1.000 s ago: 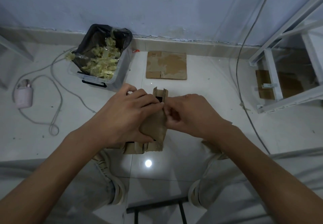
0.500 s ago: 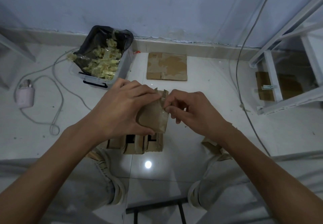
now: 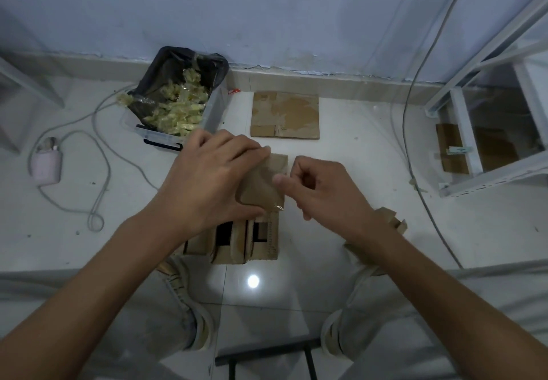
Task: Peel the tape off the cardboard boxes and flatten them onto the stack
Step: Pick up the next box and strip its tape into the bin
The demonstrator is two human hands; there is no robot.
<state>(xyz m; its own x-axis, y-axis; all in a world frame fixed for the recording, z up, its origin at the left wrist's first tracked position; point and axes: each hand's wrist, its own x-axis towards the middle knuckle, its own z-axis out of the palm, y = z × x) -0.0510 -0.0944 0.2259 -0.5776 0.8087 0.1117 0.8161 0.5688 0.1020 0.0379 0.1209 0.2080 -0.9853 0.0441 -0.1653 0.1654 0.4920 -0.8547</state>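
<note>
Gripping a small cardboard box [image 3: 262, 182], the left hand [image 3: 207, 184] hides other boxes [image 3: 246, 241]; the right hand [image 3: 320, 191] seemingly pinches its tape [image 3: 278, 206], bin [image 3: 175, 104] and flattened stack [image 3: 284, 118] beyond.

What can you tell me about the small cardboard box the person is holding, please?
The small cardboard box is plain brown, creased and worn, and looks closed. It is held above the white floor, over other small boxes standing there. The left hand grips its left side; the right hand pinches at its right edge, where a glossy bit of clear tape shows.
</note>
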